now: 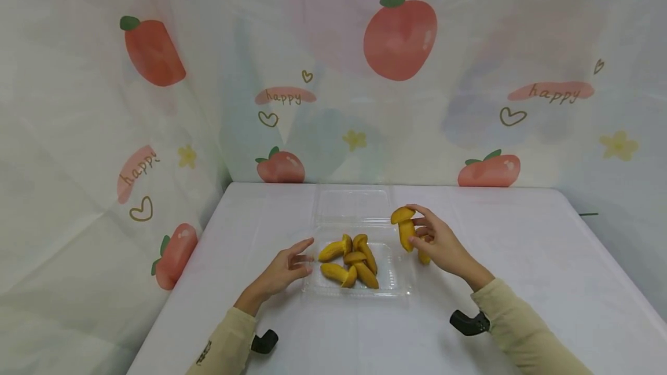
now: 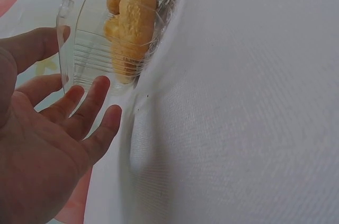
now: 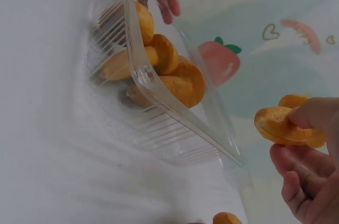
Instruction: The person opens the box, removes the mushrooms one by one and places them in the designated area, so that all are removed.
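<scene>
My right hand (image 1: pixel 440 247) pinches a yellow mushroom (image 1: pixel 404 229) between thumb and fingers, above the right side of a clear plastic clamshell box (image 1: pixel 391 293). The mushroom hangs upright with its cap on top; in the right wrist view its stem end (image 3: pixel 275 125) points towards the box. Inside the box lie several more yellow mushrooms (image 1: pixel 333 250). Another mushroom (image 1: pixel 424 256) shows on the table, partly hidden by the right hand. At the box's left rim is my left hand (image 1: pixel 283 271), fingers spread and loosely bent; in the left wrist view its fingertips (image 2: pixel 100 83) reach the clear wall.
The box's lid (image 1: pixel 354 204) is folded back flat towards the rear of the white table (image 1: pixel 260 213). A cloth backdrop with printed fruit (image 1: pixel 400 39) stands behind and at the left. Black devices (image 1: pixel 469 323) sit under both wrists.
</scene>
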Available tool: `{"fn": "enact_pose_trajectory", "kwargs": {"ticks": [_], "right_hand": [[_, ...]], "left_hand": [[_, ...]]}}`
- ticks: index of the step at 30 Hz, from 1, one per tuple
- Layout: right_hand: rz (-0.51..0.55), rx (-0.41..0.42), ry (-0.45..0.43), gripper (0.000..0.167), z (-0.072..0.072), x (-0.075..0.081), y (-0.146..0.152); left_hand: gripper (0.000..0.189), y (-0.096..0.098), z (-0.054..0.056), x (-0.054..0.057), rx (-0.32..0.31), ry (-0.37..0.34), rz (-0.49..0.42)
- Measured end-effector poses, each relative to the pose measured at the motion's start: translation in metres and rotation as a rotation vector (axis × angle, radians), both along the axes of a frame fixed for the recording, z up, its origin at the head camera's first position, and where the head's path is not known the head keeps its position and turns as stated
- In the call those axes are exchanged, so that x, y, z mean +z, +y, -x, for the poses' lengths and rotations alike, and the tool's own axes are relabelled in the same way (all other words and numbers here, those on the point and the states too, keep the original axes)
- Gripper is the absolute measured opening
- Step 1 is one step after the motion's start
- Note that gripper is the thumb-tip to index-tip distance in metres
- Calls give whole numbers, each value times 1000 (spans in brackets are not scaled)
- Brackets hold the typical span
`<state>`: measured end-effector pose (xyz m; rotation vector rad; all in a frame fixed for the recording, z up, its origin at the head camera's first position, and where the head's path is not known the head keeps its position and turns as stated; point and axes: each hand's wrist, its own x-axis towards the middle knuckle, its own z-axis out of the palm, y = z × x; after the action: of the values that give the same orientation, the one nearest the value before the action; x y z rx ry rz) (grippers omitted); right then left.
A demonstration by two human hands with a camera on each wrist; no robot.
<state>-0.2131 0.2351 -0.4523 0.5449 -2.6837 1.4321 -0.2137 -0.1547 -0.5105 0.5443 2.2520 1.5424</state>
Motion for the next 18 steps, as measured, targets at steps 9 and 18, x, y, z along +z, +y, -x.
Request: {"fn": "enact_pose_trajectory", "kwargs": {"ticks": [9,18], "right_hand": [[18,-16,17,65,-3,2,18],[-14,-48,-21,67,-3,-7,37]], "left_hand": [[68,0,1,0,-4,2,-3],[68,1,-2,1,7,1,-3]]}}
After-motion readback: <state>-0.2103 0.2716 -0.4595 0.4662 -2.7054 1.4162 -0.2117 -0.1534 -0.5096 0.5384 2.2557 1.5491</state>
